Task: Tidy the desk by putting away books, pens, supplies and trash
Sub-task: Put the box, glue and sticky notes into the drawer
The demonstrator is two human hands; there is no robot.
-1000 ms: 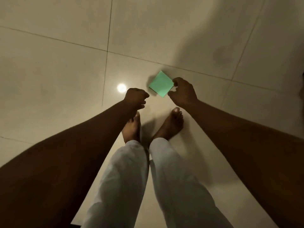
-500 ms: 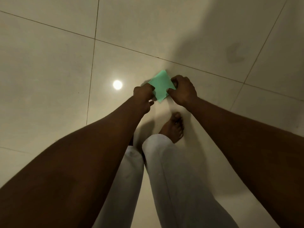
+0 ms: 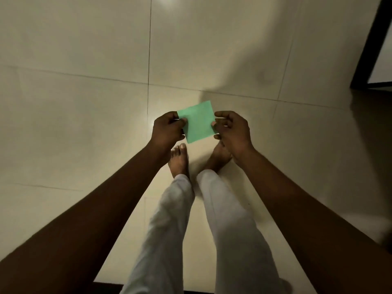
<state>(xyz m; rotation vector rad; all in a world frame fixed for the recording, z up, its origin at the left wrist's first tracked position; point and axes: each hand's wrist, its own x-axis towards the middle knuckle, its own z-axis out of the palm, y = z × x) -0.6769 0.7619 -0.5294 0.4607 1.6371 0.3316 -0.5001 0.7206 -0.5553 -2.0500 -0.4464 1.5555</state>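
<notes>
A small square of green paper [image 3: 198, 122] is held in the air in front of me, above my bare feet. My left hand [image 3: 167, 130] pinches its left edge between thumb and fingers. My right hand [image 3: 232, 131] pinches its right edge, fingers curled around the side. The paper is flat and tilted slightly, one corner pointing away from me. No desk, books or pens are in view.
I stand on a pale tiled floor [image 3: 84, 124] with dark grout lines. My legs in light trousers [image 3: 229, 219] fill the lower middle. A dark door frame [image 3: 369, 49] rises at the far right.
One second ago only my right hand held the green paper. My left hand came across and took its left edge. The view has also shifted; a door frame now shows at the right.
</notes>
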